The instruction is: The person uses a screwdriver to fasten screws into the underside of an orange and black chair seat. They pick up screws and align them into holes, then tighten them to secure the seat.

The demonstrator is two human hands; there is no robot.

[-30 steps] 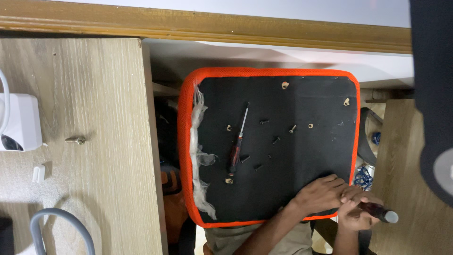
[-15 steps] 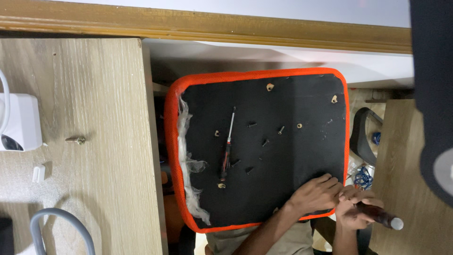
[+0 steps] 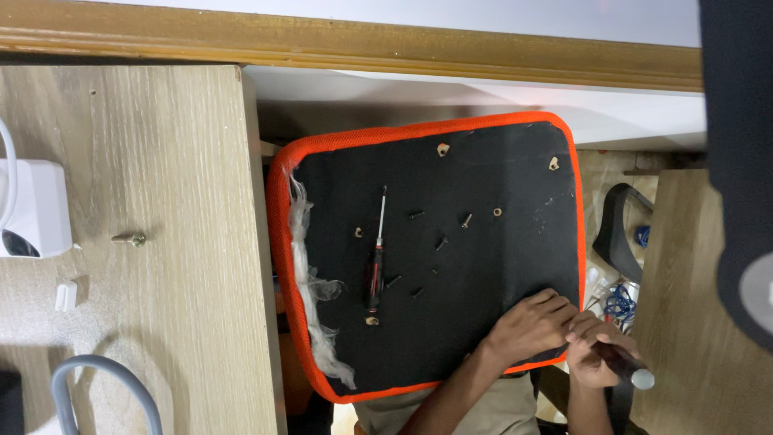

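An upturned chair seat (image 3: 483,266) with a black underside and an orange mesh edge lies between two wooden surfaces. My left hand (image 3: 531,326) presses flat on its near right corner, fingers spread. Just right of it, my right hand (image 3: 596,354) is closed around a dark cylindrical handle with a grey end (image 3: 636,374) at the seat's edge. A screwdriver (image 3: 376,270) with a red and black handle lies on the seat, with several loose screws (image 3: 440,242) scattered around it. White padding (image 3: 310,282) hangs out along the seat's left edge.
A wooden desk top (image 3: 161,242) on the left carries a single screw (image 3: 129,238), a white device (image 3: 32,209) and a grey curved part (image 3: 97,387). Another wooden panel (image 3: 684,322) stands at the right, with a black armrest (image 3: 620,234) and blue cable beside it.
The seat has shifted left in the view. Both hands stay at its near right corner, the right hand still gripping the handle.
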